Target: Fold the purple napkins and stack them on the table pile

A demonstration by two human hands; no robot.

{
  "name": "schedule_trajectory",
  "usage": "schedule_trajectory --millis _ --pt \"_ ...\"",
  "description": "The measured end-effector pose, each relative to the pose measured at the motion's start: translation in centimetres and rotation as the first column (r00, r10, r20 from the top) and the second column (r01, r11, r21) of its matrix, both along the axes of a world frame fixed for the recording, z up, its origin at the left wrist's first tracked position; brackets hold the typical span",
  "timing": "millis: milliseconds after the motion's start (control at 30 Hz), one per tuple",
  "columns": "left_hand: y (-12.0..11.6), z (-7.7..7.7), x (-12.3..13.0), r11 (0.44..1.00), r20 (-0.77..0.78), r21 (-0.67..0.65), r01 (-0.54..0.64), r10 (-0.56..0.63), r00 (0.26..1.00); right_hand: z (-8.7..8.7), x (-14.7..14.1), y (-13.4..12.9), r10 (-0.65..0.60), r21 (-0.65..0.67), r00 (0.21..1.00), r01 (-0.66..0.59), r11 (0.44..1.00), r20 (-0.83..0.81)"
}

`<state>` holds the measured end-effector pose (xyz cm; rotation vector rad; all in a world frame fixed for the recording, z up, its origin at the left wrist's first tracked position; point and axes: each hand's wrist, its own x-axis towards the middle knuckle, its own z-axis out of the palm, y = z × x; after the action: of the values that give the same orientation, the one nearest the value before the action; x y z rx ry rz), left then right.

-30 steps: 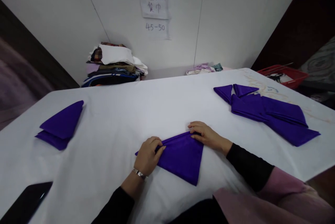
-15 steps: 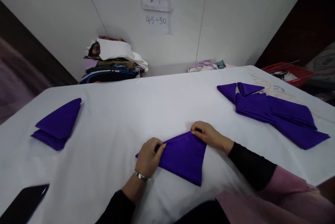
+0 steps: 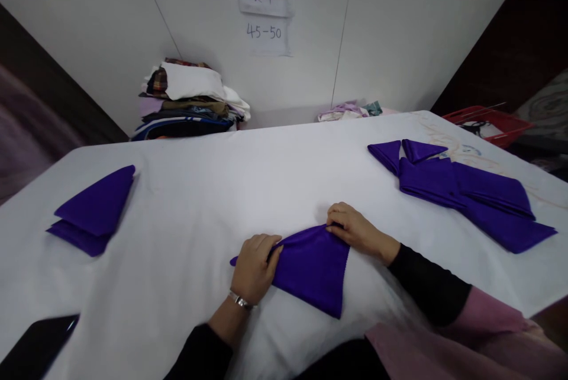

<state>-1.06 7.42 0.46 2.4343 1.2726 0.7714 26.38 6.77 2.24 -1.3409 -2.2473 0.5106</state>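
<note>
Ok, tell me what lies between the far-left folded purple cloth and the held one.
The head view shows only bare white tablecloth between the far-left cloth and the held cloth.

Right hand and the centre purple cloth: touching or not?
Touching. The head view shows the right hand with thumb and fingers on the upper edge of the centre purple cloth, near its right corner.

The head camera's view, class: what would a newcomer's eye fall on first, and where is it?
First, probably the vivid purple napkin at the centre front of the white tablecloth, gripped along its upper edge by the left hand and right hand. Next, the matching folded napkin lying at left and the purple cloth bundle at right.
</note>
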Motion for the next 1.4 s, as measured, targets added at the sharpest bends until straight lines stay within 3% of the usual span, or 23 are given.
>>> schedule_trajectory --millis 133,333,600,733,1133,1400 --pt "-0.1 0.3 -0.1 0.999 -0.019 -0.028 0.03 -0.031 0.999 1.2 0.0 -1.3 0.009 -0.014 0.995 -0.011 1.0 -0.098" --pt "-0.2 0.8 -0.2 0.989 -0.043 -0.115 0.094 -0.099 0.994 2.2 0.7 -3.3 0.004 -0.088 0.999 -0.007 0.996 -0.032" --pt "0.4 0.9 0.7 0.983 -0.168 -0.182 0.028 -0.059 0.984 0.3 1.3 -1.0 -0.105 -0.198 0.994 0.109 0.974 0.032" --pt "0.4 0.6 1.0 0.986 -0.219 -0.167 -0.014 -0.023 0.975 -0.4 1.3 -0.1 -0.138 -0.194 0.989 0.145 0.97 0.051" --pt "0.4 -0.3 1.2 0.997 -0.277 -0.054 -0.046 0.03 0.96 -1.5 2.3 0.6 -0.085 0.007 0.993 0.085 0.996 0.084" --pt "0.4 -1.0 0.8 0.998 -0.231 0.042 -0.042 0.05 0.972 -0.7 3.6 0.3 -0.154 -0.068 0.972 0.168 0.983 0.178"
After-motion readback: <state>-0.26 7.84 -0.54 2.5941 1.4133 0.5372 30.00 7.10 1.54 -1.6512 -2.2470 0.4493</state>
